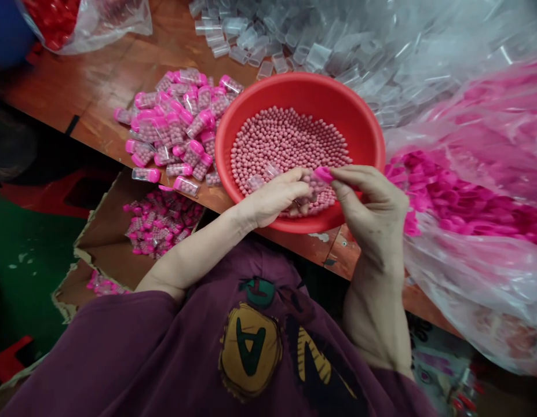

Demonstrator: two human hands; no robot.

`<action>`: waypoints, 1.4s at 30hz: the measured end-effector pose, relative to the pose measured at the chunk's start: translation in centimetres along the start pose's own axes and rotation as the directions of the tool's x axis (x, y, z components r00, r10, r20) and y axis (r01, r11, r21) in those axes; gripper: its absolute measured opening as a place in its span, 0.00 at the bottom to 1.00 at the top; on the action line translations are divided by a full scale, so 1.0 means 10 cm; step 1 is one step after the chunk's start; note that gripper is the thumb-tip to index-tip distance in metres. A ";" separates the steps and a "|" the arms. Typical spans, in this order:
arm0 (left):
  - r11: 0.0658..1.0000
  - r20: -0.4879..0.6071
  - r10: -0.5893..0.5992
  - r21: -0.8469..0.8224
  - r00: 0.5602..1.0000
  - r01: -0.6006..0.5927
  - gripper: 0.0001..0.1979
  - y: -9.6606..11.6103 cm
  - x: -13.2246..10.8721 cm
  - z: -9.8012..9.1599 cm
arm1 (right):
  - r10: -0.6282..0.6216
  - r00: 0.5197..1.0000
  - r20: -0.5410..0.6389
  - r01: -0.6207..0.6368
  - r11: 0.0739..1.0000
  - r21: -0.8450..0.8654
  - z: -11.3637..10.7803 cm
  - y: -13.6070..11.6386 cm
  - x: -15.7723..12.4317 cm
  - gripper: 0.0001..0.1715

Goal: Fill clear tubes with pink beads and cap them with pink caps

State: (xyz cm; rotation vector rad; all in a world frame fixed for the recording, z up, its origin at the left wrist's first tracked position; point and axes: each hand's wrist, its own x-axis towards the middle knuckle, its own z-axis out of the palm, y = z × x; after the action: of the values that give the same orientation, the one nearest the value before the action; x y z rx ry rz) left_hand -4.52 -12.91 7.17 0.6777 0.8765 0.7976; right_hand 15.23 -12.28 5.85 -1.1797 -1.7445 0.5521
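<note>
A wooden table is seen from above, bearing at the right a large clear plastic bag of pink caps and, at the top, a heap of empty clear vials. A red plastic basin is set at the table's near edge and is partly filled with small pink beads. To its left a pile of filled, pink-capped vials is spread on the table, and more of them are collected in a cardboard box below the edge. Both hands are held over the near rim of the basin. The left hand is curled closed around a clear vial, largely hidden by the fingers, just above the beads. The right hand is pinched, thumb and forefinger gripping a pink cap, which is held at the mouth of the vial; whether cap and vial touch cannot be told
</note>
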 end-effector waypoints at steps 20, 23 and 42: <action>0.980 0.011 -0.005 -0.200 1.000 0.007 0.06 -0.04 0.03 -0.03 | -0.010 0.997 -0.082 0.011 1.000 0.012 0.11 -0.05 0.01 0.08; 0.985 -0.004 -0.001 -0.171 1.000 0.000 0.05 -0.05 0.03 -0.03 | 0.005 0.997 -0.075 -0.006 1.000 -0.008 0.11 -0.03 0.00 0.08; 0.974 0.025 -0.034 -0.225 0.999 0.039 0.09 0.04 -0.01 -0.01 | -0.036 0.999 0.039 0.038 0.998 -0.057 0.02 -0.09 -0.02 0.10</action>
State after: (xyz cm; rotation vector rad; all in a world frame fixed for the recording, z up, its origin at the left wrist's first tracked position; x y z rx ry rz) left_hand -4.76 -12.79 7.49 0.4674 0.7635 0.8410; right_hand 14.62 -12.82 6.31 -1.1815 -1.8216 0.5084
